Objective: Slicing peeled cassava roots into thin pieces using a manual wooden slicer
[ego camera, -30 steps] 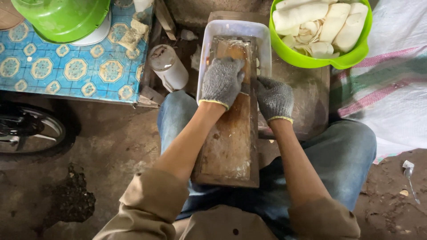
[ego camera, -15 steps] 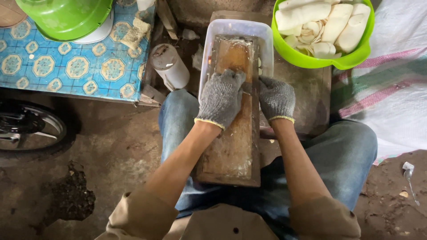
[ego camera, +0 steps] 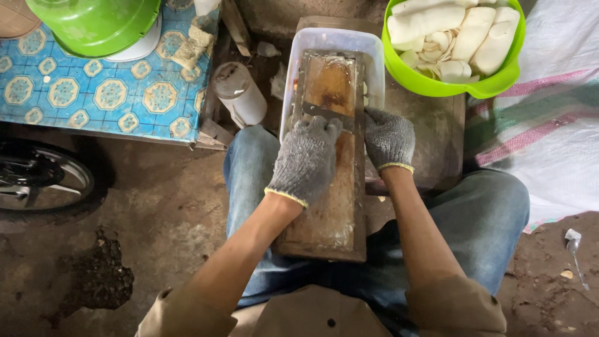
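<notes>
A long wooden slicer board (ego camera: 327,209) with a metal blade (ego camera: 331,112) across it leans from my lap into a clear plastic tub (ego camera: 331,39). My left hand (ego camera: 306,159), in a grey knit glove, lies cupped palm-down on the board just below the blade. Whatever is under it is hidden. My right hand (ego camera: 388,137), also gloved, grips the board's right edge beside the blade. Thin pale slices lie in the tub at the board's side.
A bright green bowl (ego camera: 458,81) of peeled white roots stands at the upper right on a wooden block. At the left are a blue patterned tabletop (ego camera: 93,93), a green pot (ego camera: 93,22) and a white cylindrical jar (ego camera: 240,93). A wheel (ego camera: 37,181) is at far left, a striped sack (ego camera: 543,125) at right.
My left hand has slid back down the board toward me, from over the blade to just below it. My right hand kept its grip on the board's edge.
</notes>
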